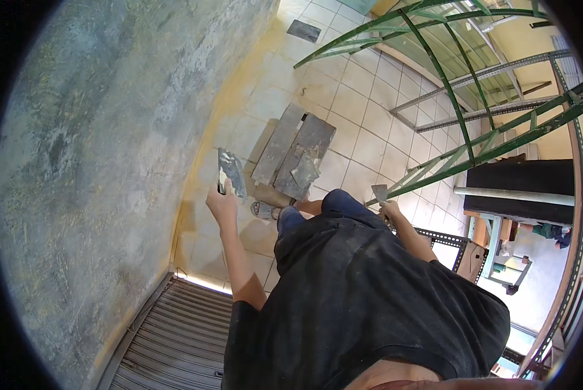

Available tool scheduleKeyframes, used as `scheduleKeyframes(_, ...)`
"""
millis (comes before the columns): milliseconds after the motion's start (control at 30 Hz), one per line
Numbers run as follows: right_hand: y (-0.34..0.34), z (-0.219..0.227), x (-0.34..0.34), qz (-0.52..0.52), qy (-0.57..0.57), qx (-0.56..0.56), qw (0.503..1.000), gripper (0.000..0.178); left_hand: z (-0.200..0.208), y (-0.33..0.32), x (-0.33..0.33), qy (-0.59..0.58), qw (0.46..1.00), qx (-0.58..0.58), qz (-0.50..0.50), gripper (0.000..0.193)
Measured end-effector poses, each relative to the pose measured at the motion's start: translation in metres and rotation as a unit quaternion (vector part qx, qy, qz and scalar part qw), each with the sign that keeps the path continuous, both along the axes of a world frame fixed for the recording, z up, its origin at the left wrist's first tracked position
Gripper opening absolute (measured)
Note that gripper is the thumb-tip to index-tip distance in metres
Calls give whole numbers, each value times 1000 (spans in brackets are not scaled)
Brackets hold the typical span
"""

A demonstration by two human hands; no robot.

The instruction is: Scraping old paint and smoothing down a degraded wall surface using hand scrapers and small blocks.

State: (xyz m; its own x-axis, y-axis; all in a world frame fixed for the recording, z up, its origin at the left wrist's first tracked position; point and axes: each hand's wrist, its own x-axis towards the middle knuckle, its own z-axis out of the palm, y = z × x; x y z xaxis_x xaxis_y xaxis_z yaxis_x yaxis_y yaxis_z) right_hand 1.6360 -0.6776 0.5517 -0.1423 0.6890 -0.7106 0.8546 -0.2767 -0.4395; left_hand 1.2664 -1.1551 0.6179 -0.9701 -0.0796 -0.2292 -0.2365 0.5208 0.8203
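My left hand (222, 204) is closed round the handle of a plastering trowel (235, 170), held out in front of the wall. Pale putty lies along the trowel's flat dark blade. In my right hand (390, 210), at my right side, is a putty knife (380, 192) with a broad metal blade pointing away from me. The tall wall (116, 162) on my left has a mottled grey-blue coat with yellowish patches. Neither tool appears to touch it.
Ahead of my feet stands a low wooden bench (296, 148) with a putty-smeared flat piece (305, 170) on top. Green metal ladder frames (442, 62) lean over the right side. A slatted metal shutter (177, 331) lies behind on the left. Pale tiles (356, 91) cover the floor.
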Motion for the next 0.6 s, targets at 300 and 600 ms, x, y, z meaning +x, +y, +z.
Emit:
scheduleKeyframes(300, 43, -24, -65, 5, -44, -11, 999, 24, 0, -22, 19, 13, 1000, 0, 22, 26)
scheduleKeyframes(600, 36, 9, -232, 105, 121, -96, 982, 25, -1, 17, 10, -24, 1000, -11, -8, 31)
